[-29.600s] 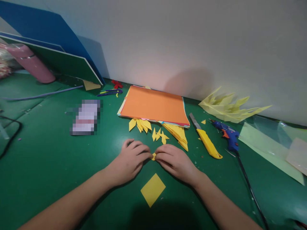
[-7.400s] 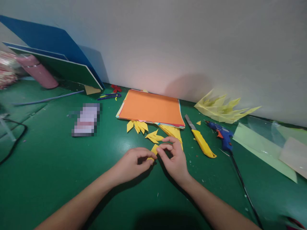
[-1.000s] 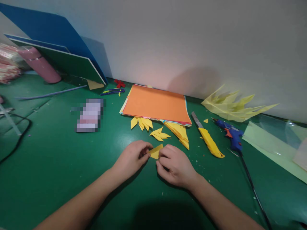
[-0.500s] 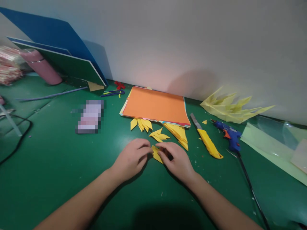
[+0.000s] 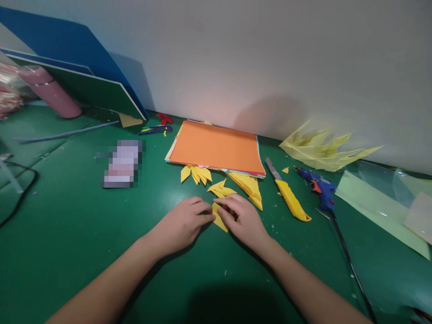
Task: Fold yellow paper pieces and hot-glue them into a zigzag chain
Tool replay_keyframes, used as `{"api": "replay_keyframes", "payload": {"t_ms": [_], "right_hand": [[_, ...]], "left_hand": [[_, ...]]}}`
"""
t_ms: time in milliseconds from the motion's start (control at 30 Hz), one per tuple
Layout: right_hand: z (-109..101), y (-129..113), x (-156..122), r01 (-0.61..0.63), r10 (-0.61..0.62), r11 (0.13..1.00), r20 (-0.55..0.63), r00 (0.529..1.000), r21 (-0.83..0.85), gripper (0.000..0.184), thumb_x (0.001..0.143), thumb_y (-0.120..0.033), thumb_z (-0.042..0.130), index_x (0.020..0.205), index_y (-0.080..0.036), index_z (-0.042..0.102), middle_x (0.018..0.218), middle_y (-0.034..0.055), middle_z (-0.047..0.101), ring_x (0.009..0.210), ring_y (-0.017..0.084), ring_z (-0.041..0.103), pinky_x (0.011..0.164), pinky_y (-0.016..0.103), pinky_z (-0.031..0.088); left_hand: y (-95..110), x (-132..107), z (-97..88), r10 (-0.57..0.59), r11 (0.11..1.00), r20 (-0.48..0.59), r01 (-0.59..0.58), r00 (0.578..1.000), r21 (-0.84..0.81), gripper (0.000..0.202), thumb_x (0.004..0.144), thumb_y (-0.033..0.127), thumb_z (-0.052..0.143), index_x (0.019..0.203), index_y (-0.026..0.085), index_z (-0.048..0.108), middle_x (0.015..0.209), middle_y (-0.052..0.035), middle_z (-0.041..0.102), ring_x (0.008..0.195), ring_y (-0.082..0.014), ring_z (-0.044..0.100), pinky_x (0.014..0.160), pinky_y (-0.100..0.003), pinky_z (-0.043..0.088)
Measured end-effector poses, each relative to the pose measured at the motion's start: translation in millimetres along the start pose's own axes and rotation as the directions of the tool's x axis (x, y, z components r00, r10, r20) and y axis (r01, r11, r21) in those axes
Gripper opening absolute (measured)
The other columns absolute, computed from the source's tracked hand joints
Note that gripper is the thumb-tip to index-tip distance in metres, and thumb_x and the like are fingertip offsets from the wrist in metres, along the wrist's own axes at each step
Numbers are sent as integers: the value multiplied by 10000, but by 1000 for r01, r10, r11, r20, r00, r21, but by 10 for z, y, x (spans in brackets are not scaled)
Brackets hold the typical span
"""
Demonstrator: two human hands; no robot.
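A small folded piece of yellow paper (image 5: 219, 219) lies low over the green table between my two hands. My left hand (image 5: 184, 223) has its fingers closed together, their tips at the paper's left edge. From the other side, my right hand (image 5: 245, 220) curls over the paper with thumb and fingers on it, covering its right part. Just beyond are folded yellow paper pieces (image 5: 222, 189), a fan of pointed yellow pieces (image 5: 196, 174) and a stack of yellow paper triangles (image 5: 248, 184).
A pile of coloured sheets, orange on top (image 5: 216, 147), lies behind. To the right are a yellow-handled cutter (image 5: 292, 200), a blue glue gun (image 5: 320, 189) with a cord, and a spiky folded-paper form (image 5: 324, 150). Leftward are a blurred-out phone (image 5: 123, 163) and a pink bottle (image 5: 52, 92).
My right hand's fingers have flattened and reached further over the yellow paper. My left fingers have drawn closer together at its edge. The whole view has shifted slightly.
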State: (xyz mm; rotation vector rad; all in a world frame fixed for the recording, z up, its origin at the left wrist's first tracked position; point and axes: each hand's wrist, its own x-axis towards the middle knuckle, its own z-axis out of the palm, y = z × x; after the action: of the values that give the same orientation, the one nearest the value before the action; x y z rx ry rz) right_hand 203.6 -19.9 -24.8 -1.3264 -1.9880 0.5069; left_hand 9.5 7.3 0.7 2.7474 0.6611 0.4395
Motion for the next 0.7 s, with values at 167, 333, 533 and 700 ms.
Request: {"api": "replay_keyframes", "payload": {"t_ms": [167, 333, 533, 700], "right_hand": [[-2, -8, 28, -8, 9, 999, -21, 1000, 48, 163, 859, -161, 533, 940, -197, 670, 815, 49, 634, 703, 168, 587, 582, 278, 470], [-7, -14, 25, 50, -47, 998, -60, 997, 40, 168, 855, -129, 541, 846, -202, 692, 782, 36, 630, 714, 159, 597, 606, 269, 469], [-10, 30, 7, 134, -136, 989, -50, 989, -56, 191, 856, -107, 538, 823, -196, 704, 782, 40, 632, 722, 158, 592, 621, 262, 459], [-28, 47, 2, 183, -185, 981, -26, 982, -67, 192, 869, -113, 529, 830, -185, 703, 763, 42, 624, 712, 158, 577, 619, 260, 451]], "left_hand": [[11, 5, -9, 2, 999, 13, -2, 1000, 35, 325, 891, 48, 381, 1045, 154, 646, 947, -94, 637, 902, -211, 555, 784, -343, 477], [14, -2, -6, -8, 999, 7, 8, 1000, 43, 335, 901, 53, 364, 1045, 154, 650, 953, -95, 629, 894, -210, 549, 775, -344, 478], [11, -16, 13, -31, 999, -30, 32, 999, 34, 322, 909, 64, 384, 1036, 171, 660, 1045, -95, 598, 959, -209, 534, 827, -356, 474], [7, -14, 34, -21, 1000, -51, 22, 998, 10, 302, 915, 76, 396, 1018, 163, 666, 1046, -90, 602, 941, -205, 529, 827, -359, 477]]}}
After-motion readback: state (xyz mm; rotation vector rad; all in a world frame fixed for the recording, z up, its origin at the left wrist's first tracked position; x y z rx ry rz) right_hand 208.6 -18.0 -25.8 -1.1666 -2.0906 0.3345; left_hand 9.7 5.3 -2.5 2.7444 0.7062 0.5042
